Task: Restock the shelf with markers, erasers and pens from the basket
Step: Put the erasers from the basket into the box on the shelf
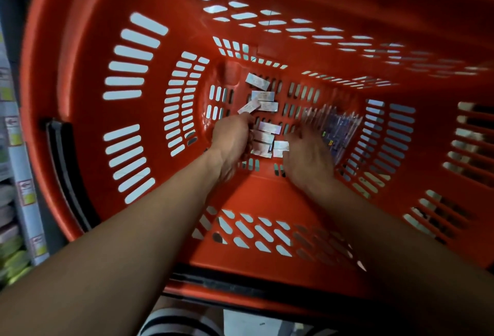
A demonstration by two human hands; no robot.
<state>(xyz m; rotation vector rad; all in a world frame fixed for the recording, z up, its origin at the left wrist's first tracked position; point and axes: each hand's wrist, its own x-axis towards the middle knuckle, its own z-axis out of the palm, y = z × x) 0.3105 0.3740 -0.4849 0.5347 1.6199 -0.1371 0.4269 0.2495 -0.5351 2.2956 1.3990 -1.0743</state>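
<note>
I look straight down into a deep red basket point(80, 74). Several small white erasers point(263, 98) lie loose on its floor. My left hand point(231, 143) reaches down at the left and grips a stack of erasers point(263, 139) against its palm, with one more eraser point(248, 108) pinched at its fingertips. My right hand point(307, 156) hovers at the right, blurred, fingers spread, its thumb side next to two erasers point(280, 148). A clear pack of pens point(339, 127) lies under and beyond the right hand, partly hidden by it.
Shelves with stacked stationery packs point(16, 202) and price labels run along the left edge. The basket's black handle point(61, 164) hangs at its left rim. A striped garment point(173, 322) shows at the bottom.
</note>
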